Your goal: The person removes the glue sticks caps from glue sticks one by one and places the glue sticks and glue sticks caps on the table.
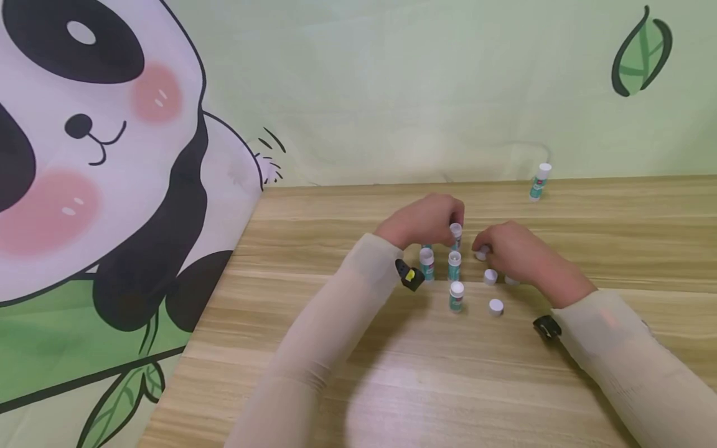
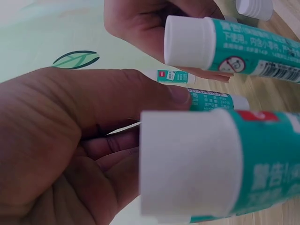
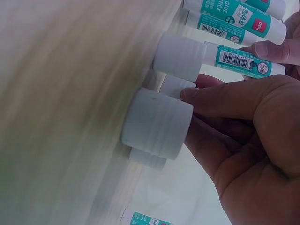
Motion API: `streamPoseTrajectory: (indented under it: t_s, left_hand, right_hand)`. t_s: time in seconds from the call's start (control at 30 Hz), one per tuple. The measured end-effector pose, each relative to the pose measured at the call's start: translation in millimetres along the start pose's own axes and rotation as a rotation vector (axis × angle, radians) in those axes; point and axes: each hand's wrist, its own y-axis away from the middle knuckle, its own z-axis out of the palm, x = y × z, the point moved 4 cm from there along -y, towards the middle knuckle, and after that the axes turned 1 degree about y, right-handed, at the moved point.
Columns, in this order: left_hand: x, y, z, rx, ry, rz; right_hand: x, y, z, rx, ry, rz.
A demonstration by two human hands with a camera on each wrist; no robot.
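Note:
My left hand (image 1: 422, 219) pinches an uncapped glue stick (image 1: 456, 230) at the back of a small group; its thumb lies along the teal label in the right wrist view. Close to its right, my right hand (image 1: 515, 254) holds a small white cap (image 1: 481, 253) between thumb and fingers, low over the table. In front of the left hand stand more upright glue sticks, among them an uncapped one (image 1: 427, 264), another (image 1: 454, 266) beside it, and the frontmost (image 1: 456, 297). One glue stick behind is mostly hidden by the left hand.
Loose white caps lie near the right hand: one (image 1: 490, 277), one in front (image 1: 495, 307), and one (image 1: 512, 280) partly under the hand. A capped glue stick (image 1: 540, 182) stands at the back of the wooden table (image 1: 313, 230), near a panda-printed backdrop (image 1: 392, 93).

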Motion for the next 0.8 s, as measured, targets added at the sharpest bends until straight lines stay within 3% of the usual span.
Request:
streamPoseTrajectory:
  t_s: [0.27,0.8]
  left_hand:
    - [5.0,-7.6,4.6,-0.044,-0.050,0.022]
    - [9.3,-14.4,10.2,-0.112,-0.122,-0.030]
  right_hand:
    - [0.2,-0.9,0.8,-0.015,0.017,0.002]
    - [-0.6,-1.3,1.2,-0.019,0.018,-0.003]
